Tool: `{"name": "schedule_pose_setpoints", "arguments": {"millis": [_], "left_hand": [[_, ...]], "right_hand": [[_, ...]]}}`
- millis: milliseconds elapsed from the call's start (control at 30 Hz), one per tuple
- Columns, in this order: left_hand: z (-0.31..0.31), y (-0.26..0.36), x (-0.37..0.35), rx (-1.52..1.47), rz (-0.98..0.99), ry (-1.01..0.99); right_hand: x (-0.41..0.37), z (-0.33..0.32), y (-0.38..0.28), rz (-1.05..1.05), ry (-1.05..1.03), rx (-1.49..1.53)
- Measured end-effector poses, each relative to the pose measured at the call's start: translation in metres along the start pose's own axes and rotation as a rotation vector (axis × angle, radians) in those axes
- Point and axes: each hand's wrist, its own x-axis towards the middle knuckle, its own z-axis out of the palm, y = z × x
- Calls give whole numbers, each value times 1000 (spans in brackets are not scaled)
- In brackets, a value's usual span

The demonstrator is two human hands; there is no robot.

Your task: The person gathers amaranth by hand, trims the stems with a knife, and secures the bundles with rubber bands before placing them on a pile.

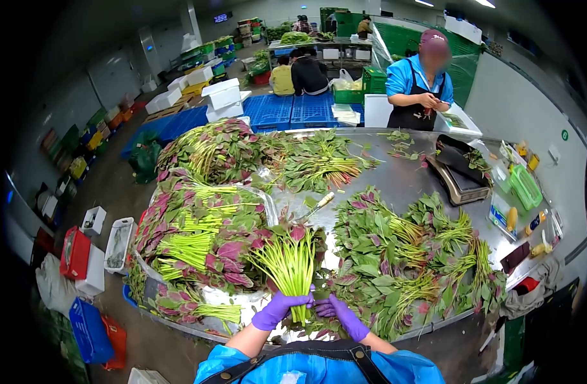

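Both my hands wear purple gloves. My left hand [277, 308] wraps around the stem ends of a bunch of red-and-green leafy amaranth [288, 259] that stands on the steel table [402, 182]. My right hand [343, 313] touches the same stems from the right, fingers curled at the base. Its leafy tops point away from me.
Big heaps of the same greens lie left [197, 237], right [408, 262] and at the far side [306, 160]. A knife [317, 205] lies mid-table. A scale [460, 182] and a green basket [525, 187] sit at right. A person in a blue jacket [421, 86] works opposite. Crates line the floor at left.
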Motion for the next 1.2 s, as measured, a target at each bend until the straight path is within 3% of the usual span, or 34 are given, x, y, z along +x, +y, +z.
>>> {"name": "schedule_pose_setpoints", "arguments": {"millis": [67,133,167,233,267,367,433,500,567,700,767,800,900,1033,1200], "left_hand": [[-2,-13,1,67,-7,13],[-8,-45,-3,-65,-102,64],[-7,-52,-4,-127,-162,111],[12,-36,-19,-141,-520,242],[-29,-101,-14,-273,-471,181],[-27,-108,-23,-348,-610,210],[-22,-100,-22,-374,-564,160],[-21,-99,-25,-407,-509,109],[-25,-95,-27,-400,-633,90],[-25,-99,-38,-211,-396,28],[-8,-71,-43,-429,-598,126],[-28,-97,-39,-468,-627,113],[-21,-95,-40,-389,-519,127],[-6,-76,-42,-458,-650,195],[-28,-107,-41,-480,-611,113]], "right_hand": [[3,-2,5,-2,-25,2],[0,4,0,-85,-118,104],[-6,10,-7,-17,-64,167],[0,6,9,67,-52,222],[-3,12,8,94,31,201],[3,6,24,154,-47,95],[-3,18,11,181,-6,98],[-3,21,7,266,-101,132],[-12,29,-7,243,-96,138],[-32,46,-45,62,-161,-109],[-24,40,-29,174,-154,-58],[-17,36,-20,227,-178,-87],[-19,44,-22,170,-97,-249],[-14,42,-14,240,-127,-131],[-13,37,-10,258,-228,76]]}}
